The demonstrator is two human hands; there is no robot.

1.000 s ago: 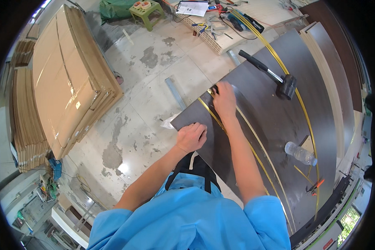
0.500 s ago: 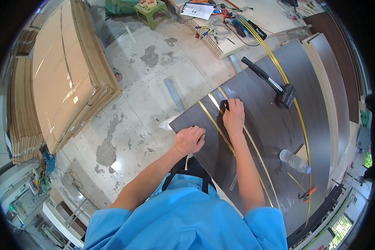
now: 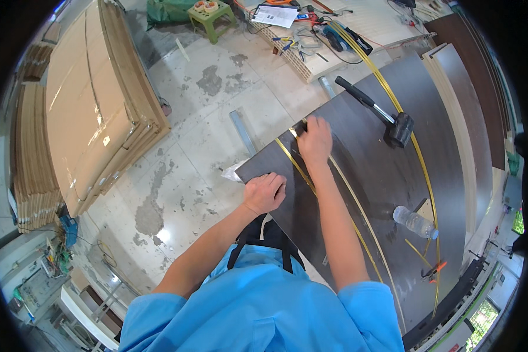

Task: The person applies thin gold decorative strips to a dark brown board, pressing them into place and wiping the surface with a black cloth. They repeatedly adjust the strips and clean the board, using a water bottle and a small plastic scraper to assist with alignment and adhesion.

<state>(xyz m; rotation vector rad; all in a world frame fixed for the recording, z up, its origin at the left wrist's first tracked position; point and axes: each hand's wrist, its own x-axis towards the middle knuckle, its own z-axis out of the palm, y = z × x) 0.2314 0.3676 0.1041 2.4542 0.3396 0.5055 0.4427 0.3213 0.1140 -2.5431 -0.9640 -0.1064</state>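
A large dark panel (image 3: 358, 141) lies before me, with thin gold strips (image 3: 300, 165) running along it. My right hand (image 3: 315, 141) is closed over the strip near the panel's far left edge. A small dark piece (image 3: 301, 127) shows beside its fingers, mostly hidden, so its kind is unclear. At the panel's near left edge, my left hand (image 3: 265, 192) rests with its fingers curled over the rim. A black-headed mallet (image 3: 400, 129) lies on the panel, right of my right hand.
On the panel are a clear plastic bottle (image 3: 415, 222), an orange-handled tool (image 3: 434, 271) and long gold strips (image 3: 419, 146). Wrapped boards (image 3: 88, 100) stand at left. A green stool (image 3: 212, 20) and a pale board with tools (image 3: 311, 64) are beyond.
My right hand has moved along the strip, away from me and slightly left, to the panel's far edge. My left hand has stayed almost in place.
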